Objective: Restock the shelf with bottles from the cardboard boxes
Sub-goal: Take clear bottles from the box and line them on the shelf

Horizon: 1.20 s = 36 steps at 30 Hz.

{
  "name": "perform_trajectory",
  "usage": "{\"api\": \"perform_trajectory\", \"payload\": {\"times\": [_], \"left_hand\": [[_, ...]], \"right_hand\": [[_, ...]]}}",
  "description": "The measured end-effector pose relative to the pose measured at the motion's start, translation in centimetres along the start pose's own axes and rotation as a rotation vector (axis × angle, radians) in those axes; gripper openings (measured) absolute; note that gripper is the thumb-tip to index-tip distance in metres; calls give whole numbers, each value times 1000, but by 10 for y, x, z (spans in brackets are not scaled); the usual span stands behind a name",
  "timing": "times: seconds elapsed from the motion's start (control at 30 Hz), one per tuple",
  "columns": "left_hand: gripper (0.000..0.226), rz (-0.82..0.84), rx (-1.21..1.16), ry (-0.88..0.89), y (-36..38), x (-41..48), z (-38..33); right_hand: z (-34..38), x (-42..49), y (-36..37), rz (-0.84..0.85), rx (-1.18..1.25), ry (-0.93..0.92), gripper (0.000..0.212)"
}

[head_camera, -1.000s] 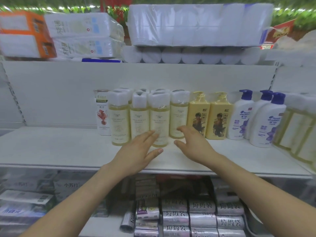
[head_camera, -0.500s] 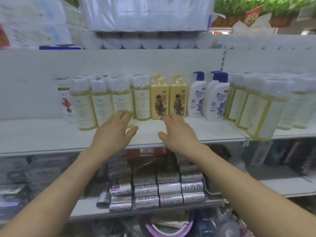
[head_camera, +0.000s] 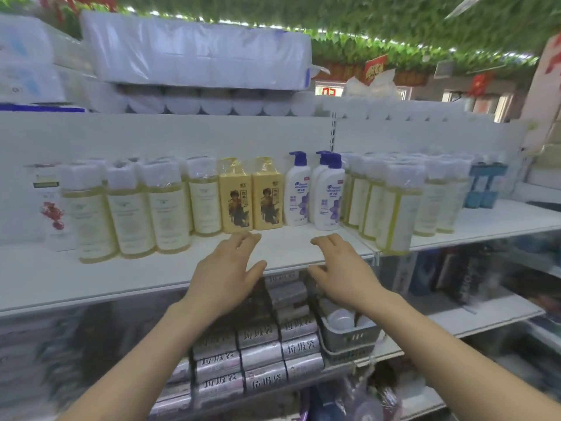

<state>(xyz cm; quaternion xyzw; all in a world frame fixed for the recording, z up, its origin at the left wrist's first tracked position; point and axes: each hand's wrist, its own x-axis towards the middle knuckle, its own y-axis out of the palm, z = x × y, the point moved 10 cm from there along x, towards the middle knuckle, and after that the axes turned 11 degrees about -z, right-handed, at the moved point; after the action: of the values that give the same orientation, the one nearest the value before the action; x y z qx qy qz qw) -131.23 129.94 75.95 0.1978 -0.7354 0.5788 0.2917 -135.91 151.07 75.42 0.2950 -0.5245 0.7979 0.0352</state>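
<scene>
Bottles (head_camera: 130, 214) of pale liquid, white-capped and shrink-wrapped in crinkled clear film, stand upright in a row on the flat white shelf (head_camera: 91, 278). Half a second ago my view sat lower and further left. Now it has swung up and right, so more of the right-hand bay shows. Both hands have slid right with it, away from the pale row.

The left hand (head_camera: 224, 275) hovers over the shelf's front edge with fingers nearly straight and thumb spread. Its fingertips are just in front of the squarish yellow bottles (head_camera: 235, 202), and I cannot tell if they touch. The right hand (head_camera: 343, 268) hangs before the rounded white pump bottles (head_camera: 297, 196), fingers loosely bent and empty.

Soft plastic-wrapped tissue packs (head_camera: 197, 50) are stacked on top, and shiny silver rolls (head_camera: 258, 354) lie on the shelf below.
</scene>
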Motion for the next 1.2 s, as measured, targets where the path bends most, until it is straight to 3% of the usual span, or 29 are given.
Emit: {"api": "perform_trajectory", "payload": {"times": [0.33,0.7,0.97,1.2], "left_hand": [[58,-72,45,-85,35,76,-42],[60,-104,95,-108,71,121,-41],[56,-166,57,-37,70,148,-18],[55,-145,40,11,83,150,3]], "right_hand": [[-45,90,-28,-115,82,-91,56],[-35,175,-35,-93,133,-283,60],[-17,250,-28,14,330,-115,81],[-15,297,-16,72,142,-57,40]]}}
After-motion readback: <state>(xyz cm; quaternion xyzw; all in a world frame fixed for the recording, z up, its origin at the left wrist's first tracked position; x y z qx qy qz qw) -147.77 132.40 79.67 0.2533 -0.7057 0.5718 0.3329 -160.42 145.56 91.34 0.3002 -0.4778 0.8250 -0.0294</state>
